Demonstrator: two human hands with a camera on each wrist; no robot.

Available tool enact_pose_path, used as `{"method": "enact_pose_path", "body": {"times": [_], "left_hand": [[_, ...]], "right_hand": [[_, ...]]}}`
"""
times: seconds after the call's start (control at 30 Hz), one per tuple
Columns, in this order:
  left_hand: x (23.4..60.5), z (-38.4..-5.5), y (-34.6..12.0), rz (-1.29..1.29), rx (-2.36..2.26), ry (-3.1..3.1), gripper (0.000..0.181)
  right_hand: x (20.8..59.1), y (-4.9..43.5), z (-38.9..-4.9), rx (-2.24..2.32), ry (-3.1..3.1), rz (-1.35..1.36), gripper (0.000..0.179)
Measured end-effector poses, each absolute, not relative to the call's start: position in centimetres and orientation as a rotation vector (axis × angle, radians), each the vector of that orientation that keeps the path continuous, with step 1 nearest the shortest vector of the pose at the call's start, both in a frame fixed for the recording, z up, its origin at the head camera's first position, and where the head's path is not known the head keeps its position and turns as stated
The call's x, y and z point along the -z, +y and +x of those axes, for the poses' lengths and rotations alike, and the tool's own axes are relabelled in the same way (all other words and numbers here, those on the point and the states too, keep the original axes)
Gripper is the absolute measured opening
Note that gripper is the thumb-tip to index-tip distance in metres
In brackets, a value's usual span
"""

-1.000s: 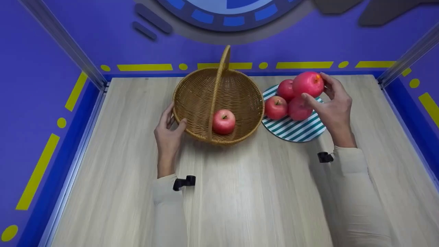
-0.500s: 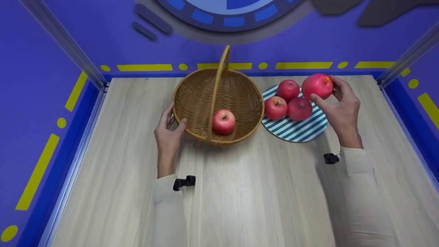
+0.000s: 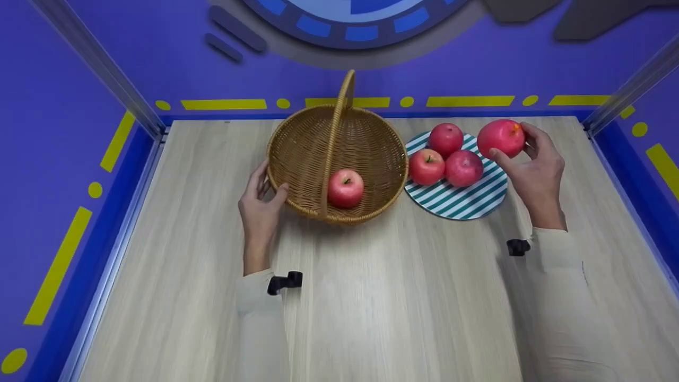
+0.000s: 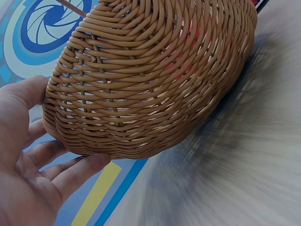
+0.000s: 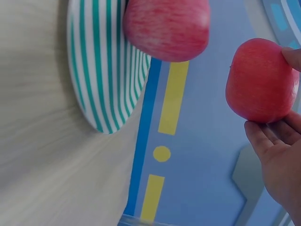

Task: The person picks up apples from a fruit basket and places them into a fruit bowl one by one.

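My left hand (image 3: 261,204) grips the left rim of a wicker basket (image 3: 297,159), thumb at the rim and fingers beneath its outer side, as the left wrist view shows. Inside the basket lies one red apple (image 3: 346,188), stem up. My right hand (image 3: 538,172) holds another apple (image 3: 501,138), deep pink-red, between thumb and fingers, raised above the right edge of a striped plate (image 3: 467,204). On that green-and-white plate sit three more apples: a left one (image 3: 427,166), a back one (image 3: 445,138) and a front one (image 3: 464,168).
The basket's tall arched handle (image 3: 337,138) rises over its middle. Blue-purple panels (image 3: 212,79) with yellow marks enclose the wooden table (image 3: 371,297) at the back and sides. Plate and basket stand almost side by side.
My right hand has moved right and slightly toward me with its apple, from above the apples on the plate to the plate's right edge. My left hand and the basket stay essentially still.
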State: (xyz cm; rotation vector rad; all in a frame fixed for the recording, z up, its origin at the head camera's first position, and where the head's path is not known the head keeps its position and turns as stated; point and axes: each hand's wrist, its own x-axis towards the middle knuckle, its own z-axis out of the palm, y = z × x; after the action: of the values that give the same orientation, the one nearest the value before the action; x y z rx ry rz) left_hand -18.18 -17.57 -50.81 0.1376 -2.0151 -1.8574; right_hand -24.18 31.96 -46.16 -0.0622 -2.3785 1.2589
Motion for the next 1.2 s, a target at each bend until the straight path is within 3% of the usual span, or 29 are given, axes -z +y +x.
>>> {"method": "enact_pose_path", "body": {"times": [0.67,0.97,1.2], "left_hand": [[50.9,-18.0,-17.6,0.146,1.847,-2.011,0.065],[47.9,-16.6,-16.8,0.16,1.863,-2.037,0.061],[47.8,-16.5,-16.8,0.16,1.862,-2.037,0.062]], "right_hand": [[48.7,33.8,-24.8,-1.239,-2.456,-0.211,0.08],[49.5,34.4,-24.8,-1.269,-2.508,-0.276,0.083],[50.3,34.8,-24.9,-1.304,-2.533,-0.317,0.085]]}}
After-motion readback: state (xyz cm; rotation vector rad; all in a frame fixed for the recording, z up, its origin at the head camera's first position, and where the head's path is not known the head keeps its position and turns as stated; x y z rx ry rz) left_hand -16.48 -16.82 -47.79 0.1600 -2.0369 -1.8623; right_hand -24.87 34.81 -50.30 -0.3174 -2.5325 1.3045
